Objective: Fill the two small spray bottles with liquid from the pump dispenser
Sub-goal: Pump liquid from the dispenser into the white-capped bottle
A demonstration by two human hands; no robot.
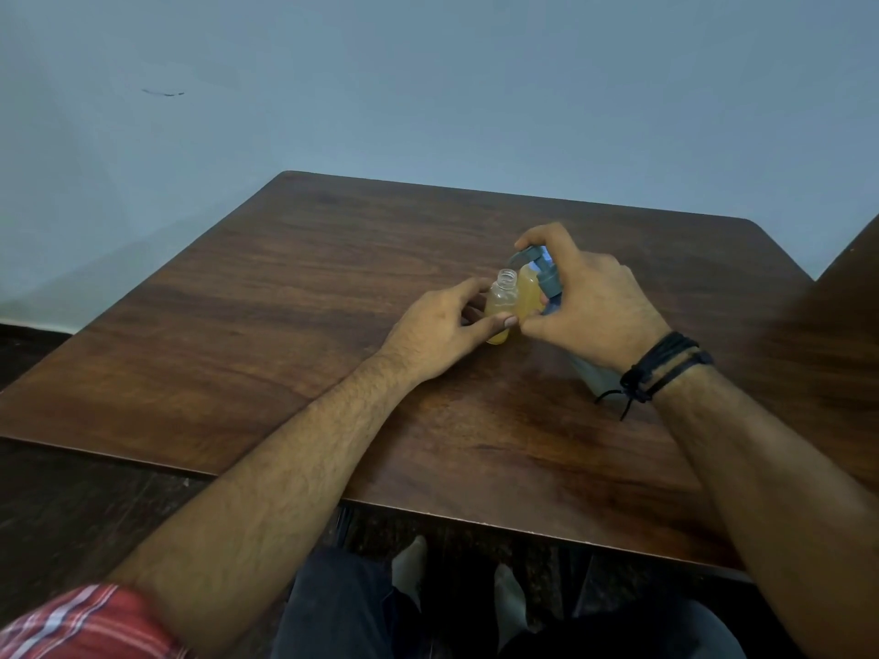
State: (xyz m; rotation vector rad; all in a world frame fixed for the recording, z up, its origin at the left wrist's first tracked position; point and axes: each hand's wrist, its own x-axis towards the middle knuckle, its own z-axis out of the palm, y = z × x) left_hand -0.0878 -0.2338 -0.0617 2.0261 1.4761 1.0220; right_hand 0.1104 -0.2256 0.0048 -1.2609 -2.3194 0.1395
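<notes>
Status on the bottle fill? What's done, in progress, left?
Done: a second small bottle, just behind, already looks full of yellow liquid. In hand: left hand steadies an uncapped small bottle, partly filled, under the pump spout; right hand holds the pump dispenser, a finger on its head. Left: top off this bottle; no spray caps are visible.

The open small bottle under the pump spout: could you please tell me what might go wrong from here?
1. The spout sits above and slightly beside the bottle's narrow open neck, so a press by the right hand could send liquid down the outside onto the table.
2. The bottle already looks mostly full of yellow liquid; another pump may overflow it.
3. The left hand steadies it only with its fingertips, so a hard press might tip it.
</notes>
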